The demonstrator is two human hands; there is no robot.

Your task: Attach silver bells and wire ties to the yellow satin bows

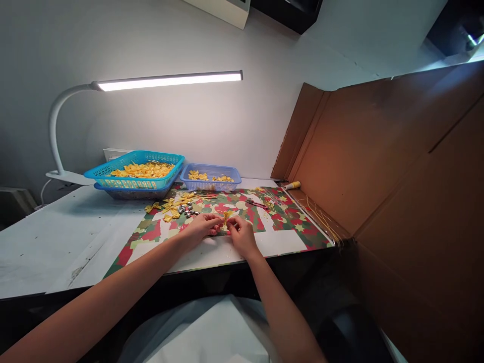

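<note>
Between my two hands is a small yellow ribbon bow (227, 215), above the camouflage-patterned sheet (278, 222) at the table's front. My left hand (207, 225) pinches the bow from the left side. From the right, my right hand (240, 233) has thumb and fingers closed on it too; the exact fingertip contact is too small to see. Just left of my left hand lie several small silver bells (188, 209). Beside and behind the bells is a loose pile of yellow bows (172, 205).
Behind stand a turquoise basket (134, 180) of yellow bows, stacked on another basket, and a smaller blue basket (212, 185). Red-handled pliers or scissors (257, 203) lie right of centre. A lit lamp (170, 80) hangs over the table; a cardboard sheet (378, 151) walls the right.
</note>
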